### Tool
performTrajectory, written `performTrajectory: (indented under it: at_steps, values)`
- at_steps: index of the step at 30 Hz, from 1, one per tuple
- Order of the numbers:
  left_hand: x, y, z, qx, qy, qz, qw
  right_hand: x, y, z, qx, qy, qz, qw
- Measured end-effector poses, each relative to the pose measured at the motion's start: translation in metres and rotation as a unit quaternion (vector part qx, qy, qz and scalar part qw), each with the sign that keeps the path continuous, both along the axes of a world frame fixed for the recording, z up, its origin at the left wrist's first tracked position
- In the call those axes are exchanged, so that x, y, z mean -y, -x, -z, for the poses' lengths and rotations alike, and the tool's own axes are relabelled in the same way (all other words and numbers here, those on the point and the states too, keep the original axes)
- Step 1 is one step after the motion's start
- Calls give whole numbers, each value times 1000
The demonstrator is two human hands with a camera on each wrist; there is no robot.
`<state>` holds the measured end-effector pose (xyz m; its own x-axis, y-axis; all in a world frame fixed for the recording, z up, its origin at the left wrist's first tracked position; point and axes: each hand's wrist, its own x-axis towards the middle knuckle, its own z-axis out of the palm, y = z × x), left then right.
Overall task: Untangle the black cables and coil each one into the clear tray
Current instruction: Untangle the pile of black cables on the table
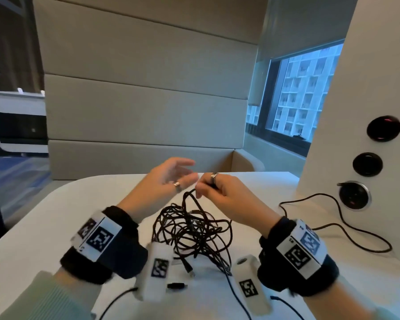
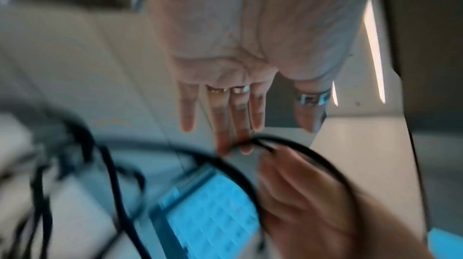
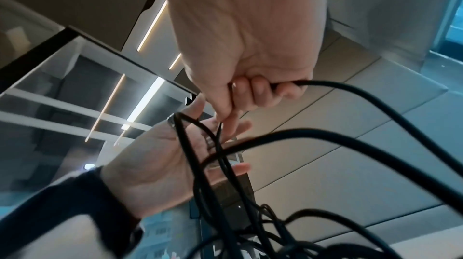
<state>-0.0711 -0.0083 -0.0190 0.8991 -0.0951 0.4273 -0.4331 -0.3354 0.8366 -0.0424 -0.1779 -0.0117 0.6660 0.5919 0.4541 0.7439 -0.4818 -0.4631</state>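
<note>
the left hand (image 1: 169, 179) is held up above the white desk (image 1: 44, 227) with fingers straight and spread, gripping nothing, its fingertips close to a raised strand. between the wrists, the black cables (image 1: 192, 229) lie in a loose tangle on the desk, one loop drawn upward. the right hand (image 1: 224, 192) curls its fingers around that lifted strand. a separate black cord (image 1: 346, 225) trails to the wall sockets (image 1: 355, 196) at right.

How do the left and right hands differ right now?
The left hand is open with straight fingers and grips nothing; the right hand is curled, pinching a strand of the black cables. Left shows its palm; right shows its back. Both wear rings and hover above the tangle.
</note>
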Motion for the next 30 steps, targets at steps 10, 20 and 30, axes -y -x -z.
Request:
performTrajectory:
  at_steps: [10,20,30]
  values:
    - [-11,-22,34,-73,-141,13,987,55,-35,-18,-187,-545,21,817]
    - [-5,-29,39,-21,-134,-62,989,65,-48,-3,76,-113,309,941]
    - [1,-22,37,-14,-110,-1,994,28,-31,5,16,-30,65,997]
